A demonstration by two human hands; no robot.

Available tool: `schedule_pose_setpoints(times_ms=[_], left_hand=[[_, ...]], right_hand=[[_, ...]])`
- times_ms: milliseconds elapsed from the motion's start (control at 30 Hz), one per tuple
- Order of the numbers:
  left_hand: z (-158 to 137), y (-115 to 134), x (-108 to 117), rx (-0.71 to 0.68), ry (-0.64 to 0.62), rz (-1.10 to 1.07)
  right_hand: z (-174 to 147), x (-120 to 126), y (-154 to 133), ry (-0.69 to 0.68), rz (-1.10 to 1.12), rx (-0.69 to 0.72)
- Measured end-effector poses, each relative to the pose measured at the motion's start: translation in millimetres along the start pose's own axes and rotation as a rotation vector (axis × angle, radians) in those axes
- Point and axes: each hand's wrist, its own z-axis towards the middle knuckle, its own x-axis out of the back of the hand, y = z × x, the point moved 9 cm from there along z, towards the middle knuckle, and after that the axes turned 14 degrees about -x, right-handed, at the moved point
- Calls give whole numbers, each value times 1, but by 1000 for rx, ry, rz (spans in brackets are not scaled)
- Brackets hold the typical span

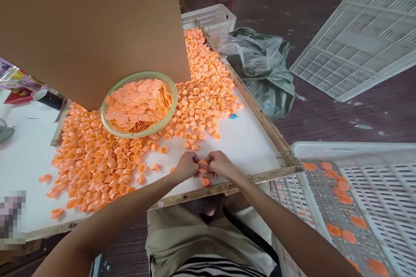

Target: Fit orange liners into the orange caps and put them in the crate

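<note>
My left hand [187, 165] and my right hand [220, 164] meet over the table's front edge, fingers closed on a small round orange plastic piece [203, 165] held between them. Just below the fingers lies an orange plastic cup [205, 181]. A wide pile of small orange cups [94, 160] spreads to the left and behind my hands. On that pile rests a pale green basket [173, 108], filled with flat orange discs [136, 103].
A tall cardboard sheet [97, 21] stands behind the basket. Wooden strips [260, 112] edge the white table. To the right, a white crate [386, 194] holds several orange discs; another crate [360, 34] stands tilted. A green sack [268, 82] sits beside the table.
</note>
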Motion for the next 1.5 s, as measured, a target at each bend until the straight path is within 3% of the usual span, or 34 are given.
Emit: schedule_pose_setpoints(times_ms=[167, 367, 567, 800, 900, 1167, 1400, 1500], left_hand=[[3, -4, -1, 89, -5, -14], [-2, -13, 0, 56, 130, -72], [-12, -7, 0, -167, 210, -250], [-27, 27, -5, -457, 205, -294], [-24, 32, -9, -465, 187, -230], [-1, 17, -21, -263, 92, -165], [9, 21, -11, -287, 161, -25], [9, 19, -15, -263, 154, -22]], right_hand=[[0, -3, -7, -60, -40, -19], [5, -6, 5, -15, 89, 16], [-7, -3, 5, 34, 196, 237], [-44, 15, -1, 88, 339, 486], [-44, 19, 3, 109, 323, 450], [-21, 24, 5, 182, 87, 217], [-17, 33, -3, 268, 37, 281], [-14, 29, 0, 226, 49, 260]])
